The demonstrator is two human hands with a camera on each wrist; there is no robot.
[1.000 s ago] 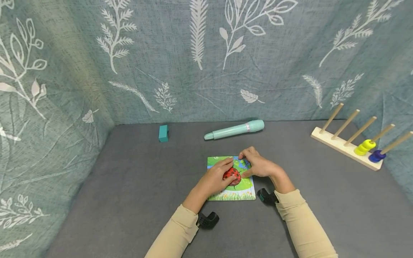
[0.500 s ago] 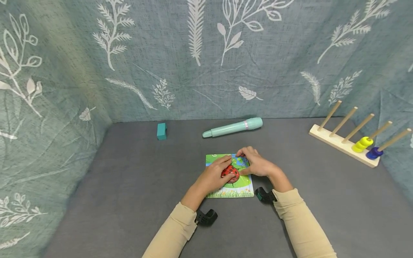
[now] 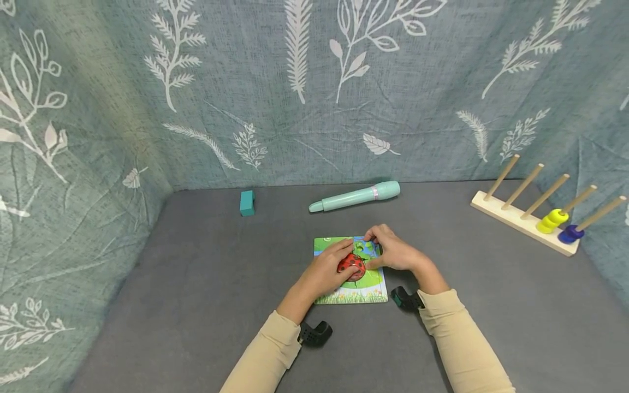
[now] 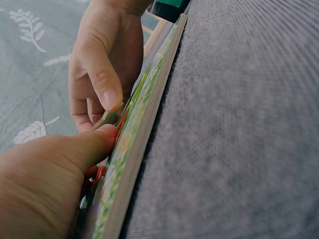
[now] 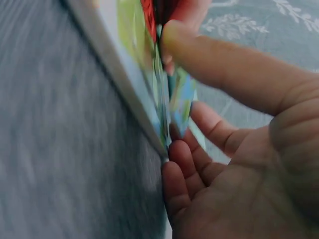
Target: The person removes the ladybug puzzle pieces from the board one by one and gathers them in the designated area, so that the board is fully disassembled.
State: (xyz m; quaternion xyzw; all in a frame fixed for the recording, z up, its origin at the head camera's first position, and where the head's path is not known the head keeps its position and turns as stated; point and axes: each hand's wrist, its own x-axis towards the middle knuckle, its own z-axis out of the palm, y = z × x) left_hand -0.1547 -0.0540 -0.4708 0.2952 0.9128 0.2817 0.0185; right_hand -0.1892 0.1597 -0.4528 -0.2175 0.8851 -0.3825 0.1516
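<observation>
A square ladybug jigsaw puzzle (image 3: 366,295) lies flat on the grey cloth, its picture green with a blue sky corner. My left hand (image 3: 324,273) rests on its left and middle part, fingers stretched out, thumb at the red ladybug (image 3: 355,271). At the upper right corner my right hand (image 3: 397,253) pinches a small blue-green puzzle piece (image 5: 182,97) between thumb and fingers. In the right wrist view this piece stands tilted up from the board. My left palm hides part of the picture.
Behind the puzzle lies a mint-green toy microphone (image 3: 355,197). A teal block (image 3: 247,203) is at the back left. To the right stands a wooden peg rack (image 3: 523,222) with yellow rings (image 3: 552,220) and blue rings (image 3: 571,234). A patterned curtain (image 3: 275,98) borders the back.
Both hands stay at nearly the same spots on the puzzle. Under the right fingers, the picture at the upper right corner looks slightly different as the piece there shifts. The head view moves slightly.
</observation>
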